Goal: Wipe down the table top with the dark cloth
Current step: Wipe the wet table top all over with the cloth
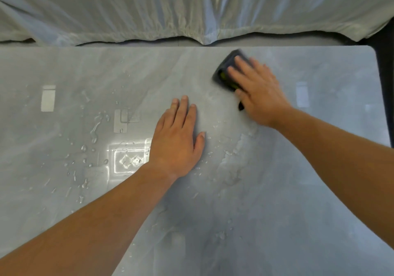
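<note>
Because the dark cloth (229,60) has to be driven across the surface (319,190) under pressure, it is pinned flat beneath the right hand (259,93). That hand's fingers are laid out straight and slightly spread on top of the cloth rather than curled round it. Both hands are thus wide: the left hand (177,139) is planted palm-down with its fingers together and holds nothing, and it is judged to serve as a brace while the body leans forward.

Taken from the left hand, the cloth is found beyond it and off to the right, well apart from it and close to the far edge of the surface. Only the cloth's far corner and a strip with a yellow-green patch are left uncovered by the right hand, and its outline is blurred. To the left of the left hand, water droplets (85,147) are scattered over the surface, so that side is judged not yet wiped. Beyond the left hand, past the far edge, a pale sheet (149,9) is draped.
</note>
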Available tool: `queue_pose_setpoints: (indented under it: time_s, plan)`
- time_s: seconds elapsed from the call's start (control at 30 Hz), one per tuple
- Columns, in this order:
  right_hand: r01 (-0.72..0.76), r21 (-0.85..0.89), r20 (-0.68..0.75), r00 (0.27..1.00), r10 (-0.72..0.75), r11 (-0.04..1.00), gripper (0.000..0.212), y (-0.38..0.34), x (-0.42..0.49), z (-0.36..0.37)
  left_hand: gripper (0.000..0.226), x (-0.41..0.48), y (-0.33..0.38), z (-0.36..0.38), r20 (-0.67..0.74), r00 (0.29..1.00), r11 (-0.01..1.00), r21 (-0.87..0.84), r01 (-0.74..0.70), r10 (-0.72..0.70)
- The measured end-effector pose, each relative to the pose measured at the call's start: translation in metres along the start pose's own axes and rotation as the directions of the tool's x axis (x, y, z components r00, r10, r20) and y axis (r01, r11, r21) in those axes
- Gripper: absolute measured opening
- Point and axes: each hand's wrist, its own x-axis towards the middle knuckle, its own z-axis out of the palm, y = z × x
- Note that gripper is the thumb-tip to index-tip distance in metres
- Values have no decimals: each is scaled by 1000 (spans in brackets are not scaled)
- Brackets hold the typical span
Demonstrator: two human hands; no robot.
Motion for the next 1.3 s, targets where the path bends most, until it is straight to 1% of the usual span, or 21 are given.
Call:
queue_pose_setpoints:
  time_s: [0.07, 0.13, 0.17, 0.23, 0.3, 0.33, 0.37, 0.4, 0.47, 0.53, 0.6, 0.67, 0.73, 0.8, 0.9, 0.97, 1.03, 1.13, 1.2, 1.23, 1.3]
  plan:
    - [-223, 64, -53, 973, 226, 973, 55, 4, 0, -2, 70, -2, -3, 2, 9, 1000, 1000, -4, -13, 13]
    - [-295, 60, -81, 951, 299, 954, 56, -15, -9, 4, 71, -2, -3, 4, 3, 1000, 1000, -21, -17, 17]
    - [-256, 43, -76, 963, 259, 966, 56, -26, -19, 9, 72, -2, -3, 4, 5, 1000, 999, -35, -17, 17]
    - [-77, -15, -21, 997, 76, 997, 56, -38, -44, 17, 73, -2, -3, 3, 16, 1000, 997, -79, -13, 15]
    - [96, -55, 71, 993, -92, 994, 56, -30, -63, 18, 73, -2, -6, 0, 22, 999, 991, -131, -22, 25]
    - [130, -55, 90, 988, -125, 990, 56, -22, -65, 16, 72, -4, -7, -3, 21, 999, 988, -149, -31, 35]
    - [104, -43, 79, 992, -100, 994, 56, -15, -63, 15, 71, -6, -9, -4, 20, 999, 987, -157, -41, 45]
    - [17, -15, 44, 999, -16, 1000, 54, -12, -60, 14, 70, -9, -10, -5, 16, 998, 987, -156, -49, 52]
    - [-210, 73, -36, 976, 213, 975, 54, -23, -53, 17, 69, -17, -11, -6, 7, 998, 989, -137, -58, 59]
    - [-285, 106, -86, 952, 295, 953, 56, -52, -58, 26, 70, -28, -10, -3, 11, 998, 991, -118, -59, 61]
    - [-165, 56, -82, 982, 169, 985, 57, -78, -81, 39, 70, -39, -9, -1, 22, 998, 993, -100, -58, 61]
    - [-11, -10, -22, 1000, 10, 1000, 56, -85, -109, 48, 69, -50, -8, 0, 37, 998, 995, -87, -40, 43]
    - [66, -30, 19, 998, -65, 997, 56, -74, -120, 47, 69, -62, -9, 3, 54, 998, 997, -77, -16, 20]
    - [9, -21, -1, 1000, -9, 1000, 56, -61, -113, 43, 71, -71, -12, 7, 75, 997, 997, -71, -15, 20]
    - [-254, 89, -76, 962, 261, 963, 55, -58, -96, 36, 75, -76, -13, 10, 99, 995, 997, -76, -22, 29]
    - [-358, 121, -109, 922, 371, 926, 56, -76, -96, 39, 77, -75, -12, 11, 102, 994, 996, -92, -19, 28]
    - [-335, 92, -105, 933, 344, 938, 56, -96, -113, 48, 78, -75, -13, 11, 110, 994, 994, -103, -17, 29]
    - [-91, -8, -14, 996, 91, 996, 56, -96, -147, 56, 79, -75, -14, 12, 114, 993, 995, -93, -22, 33]
    - [39, -50, 19, 999, -38, 998, 56, -71, -145, 49, 79, -76, -14, 12, 115, 993, 996, -87, -25, 35]
    - [14, -52, 5, 1000, -14, 999, 56, -60, -138, 44, 78, -75, -14, 11, 115, 993, 996, -87, -28, 37]
    - [-169, 6, -40, 985, 169, 986, 55, -50, -123, 38, 75, -75, -14, 10, 122, 992, 993, -112, -29, 42]
